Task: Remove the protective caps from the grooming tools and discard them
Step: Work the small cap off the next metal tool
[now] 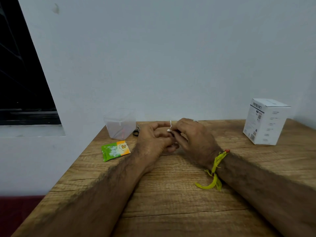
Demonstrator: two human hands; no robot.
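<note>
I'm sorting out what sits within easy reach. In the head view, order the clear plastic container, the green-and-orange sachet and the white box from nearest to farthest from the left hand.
Measured from the left hand:
1. Clear plastic container, just to its left, by the wall.
2. Green-and-orange sachet, lower left, flat on the table; close to the container's distance, slightly farther.
3. White box, far right, past the right hand.

Pretty dim, flat indoor light with a cool bluish cast on the wall (171,57). Window (20,65) at upper left is pitch black. Soft shadows under the forearms on the wooden table (171,202). Whole frame is soft and smeary, with wide-angle bending at the edges.
</note>
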